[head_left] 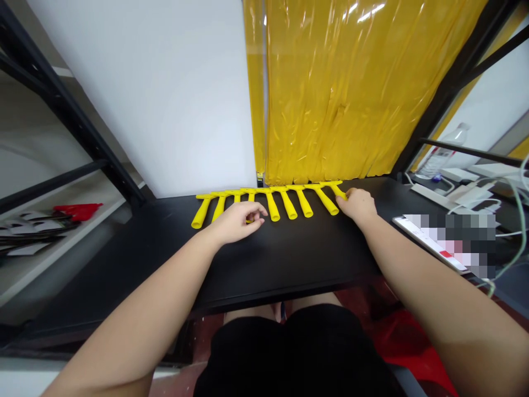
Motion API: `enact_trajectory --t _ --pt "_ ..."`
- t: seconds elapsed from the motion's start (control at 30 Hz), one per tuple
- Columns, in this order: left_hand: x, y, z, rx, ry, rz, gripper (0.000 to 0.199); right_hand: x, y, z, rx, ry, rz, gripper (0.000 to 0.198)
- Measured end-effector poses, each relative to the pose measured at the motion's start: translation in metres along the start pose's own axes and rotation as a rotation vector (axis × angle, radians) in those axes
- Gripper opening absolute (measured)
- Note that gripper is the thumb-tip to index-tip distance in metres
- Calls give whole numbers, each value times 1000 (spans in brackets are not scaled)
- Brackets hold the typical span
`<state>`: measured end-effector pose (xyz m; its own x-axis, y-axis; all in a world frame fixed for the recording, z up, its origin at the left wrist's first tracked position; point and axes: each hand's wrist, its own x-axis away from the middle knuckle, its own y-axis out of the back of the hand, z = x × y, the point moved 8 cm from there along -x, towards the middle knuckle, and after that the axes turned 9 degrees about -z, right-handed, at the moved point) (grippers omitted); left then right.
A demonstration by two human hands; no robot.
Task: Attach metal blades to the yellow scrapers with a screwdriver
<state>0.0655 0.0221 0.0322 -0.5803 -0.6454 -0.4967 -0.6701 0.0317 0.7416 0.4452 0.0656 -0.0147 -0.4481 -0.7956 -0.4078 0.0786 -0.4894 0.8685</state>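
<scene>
Several yellow T-shaped tools (273, 207) with hollow round handles, looking like small squeegees, lie in a row along the back of the black desk. Their flat crossbars face the wall, and the handles point towards me. My right hand (359, 204) is closed around the handle of the rightmost yellow T-shaped tool (336, 190), hiding the handle's end. Over the left middle of the row is my left hand (242, 220), fingers loosely bent and partly apart, with nothing visibly gripped. It covers parts of the handles behind it.
A white panel (165, 99) and a yellow plastic curtain (351, 99) rise behind the black desk (285, 259). On the right are a partly blurred-out device (430, 240), a power strip (433, 198), cables and a plastic bottle (446, 146). Black metal posts (74, 116) flank the desk.
</scene>
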Motion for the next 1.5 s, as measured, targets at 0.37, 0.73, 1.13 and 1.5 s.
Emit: enact_trajectory --t 0.37,0.73,1.13,1.5 --pt "0 -1 -3 -37 -6 48 15 7 -6 -12 42 -45 65 51" --pt "0 -3 -2 -63 14 90 16 5 -8 -20 39 -72 93 51" --pt "1 -3 -2 -72 6 87 17 33 18 41 3 261 -81 42" --pt "3 -6 4 -70 37 117 17 36 9 54 25 282 -12 35"
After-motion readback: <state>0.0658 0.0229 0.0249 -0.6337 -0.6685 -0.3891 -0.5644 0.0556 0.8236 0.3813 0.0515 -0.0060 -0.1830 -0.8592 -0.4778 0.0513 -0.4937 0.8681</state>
